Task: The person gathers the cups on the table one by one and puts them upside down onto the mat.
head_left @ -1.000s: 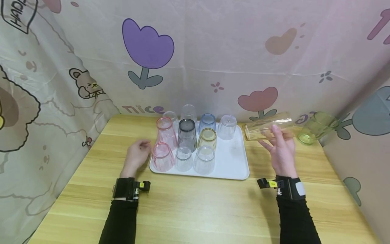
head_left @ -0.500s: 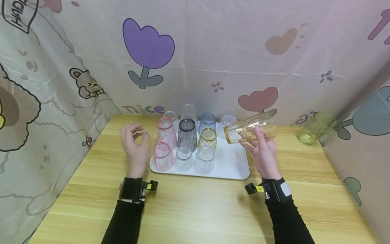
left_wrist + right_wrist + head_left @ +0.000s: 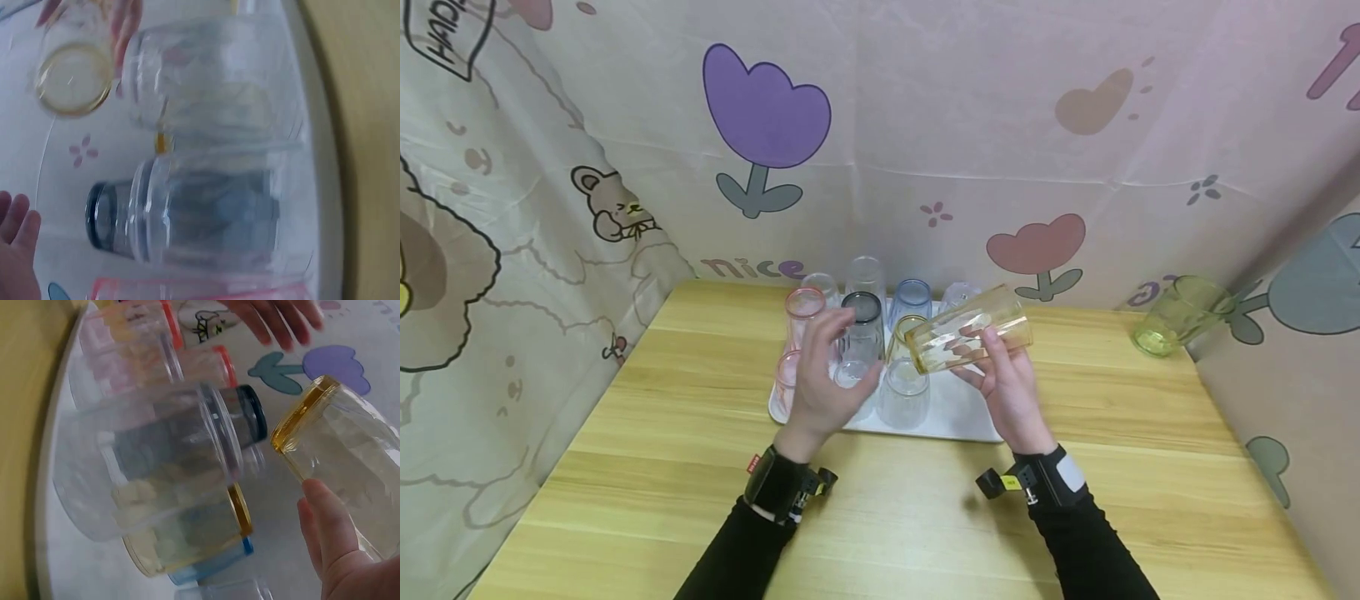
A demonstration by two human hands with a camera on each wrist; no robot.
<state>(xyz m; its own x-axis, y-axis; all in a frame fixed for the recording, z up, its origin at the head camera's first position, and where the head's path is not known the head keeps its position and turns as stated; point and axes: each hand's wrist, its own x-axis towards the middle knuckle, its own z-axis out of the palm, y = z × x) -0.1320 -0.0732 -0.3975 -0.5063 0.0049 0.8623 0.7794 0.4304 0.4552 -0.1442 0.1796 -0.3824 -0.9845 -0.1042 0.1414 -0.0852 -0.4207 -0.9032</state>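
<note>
My right hand (image 3: 1011,398) holds an amber drinking glass (image 3: 972,331) in the air, thumb on its near side. The glass lies tilted, its thick amber base (image 3: 305,412) pointing left. My left hand (image 3: 826,385) hovers over the left part of the white tray (image 3: 958,421), fingers spread and loosely bent, nothing in it. Behind it stand pink glasses (image 3: 805,304), partly hidden. A dark grey glass (image 3: 862,329), a blue glass (image 3: 913,300) and clear glasses (image 3: 904,400) stand upside down on the tray. The held glass overlaps a yellow-rimmed glass (image 3: 901,335) there.
A yellow-green glass (image 3: 1176,321) stands at the table's back right corner, apart from the tray. The wooden table (image 3: 910,517) meets a patterned cloth (image 3: 895,125) close behind the tray. Glasses stand packed on the tray's left and middle.
My right hand has carried the amber glass left from beyond the tray to over it, tilting its left end lower. My left hand has come from beside the tray rightward over the pink glasses.
</note>
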